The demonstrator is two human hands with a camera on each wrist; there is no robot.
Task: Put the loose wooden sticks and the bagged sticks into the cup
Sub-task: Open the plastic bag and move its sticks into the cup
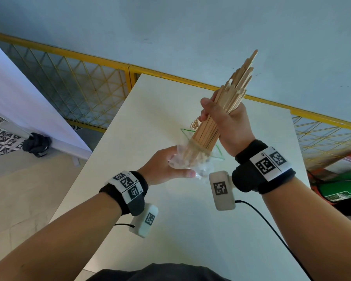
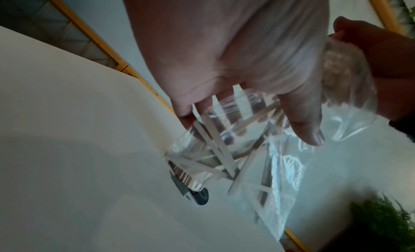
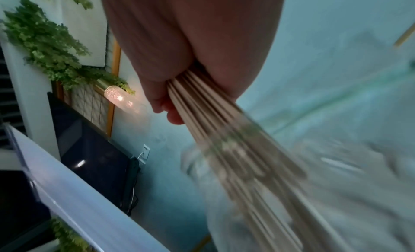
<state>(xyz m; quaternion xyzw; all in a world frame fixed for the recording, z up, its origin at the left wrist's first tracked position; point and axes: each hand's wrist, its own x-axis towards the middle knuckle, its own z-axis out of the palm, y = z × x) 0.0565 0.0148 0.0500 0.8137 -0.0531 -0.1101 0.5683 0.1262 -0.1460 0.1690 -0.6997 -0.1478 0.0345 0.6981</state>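
Note:
My right hand [image 1: 221, 118] grips a thick bundle of flat wooden sticks [image 1: 237, 86] around its middle and holds it tilted above the white table [image 1: 150, 110]. A rubber band circles the bundle near its lower end. That lower end sits in crumpled clear plastic [image 1: 180, 159], cup or bag I cannot tell, which my left hand [image 1: 164, 169] holds from below. Behind it lies a green-edged clear bag [image 1: 183, 131] with stick ends showing. In the left wrist view the left hand [image 2: 224, 51] curls round the clear plastic [image 2: 283, 167], with sticks [image 2: 215, 149] crossed behind it. The right wrist view shows the right hand [image 3: 191, 60] clenched on the bundle [image 3: 224, 131].
A yellow mesh railing [image 1: 69, 78] runs behind the table. Another white table [image 1: 18, 94] stands at the left. Green and red items [image 1: 340, 185] sit low on the right. A small dark object [image 2: 198, 195] lies on the tabletop near the plastic.

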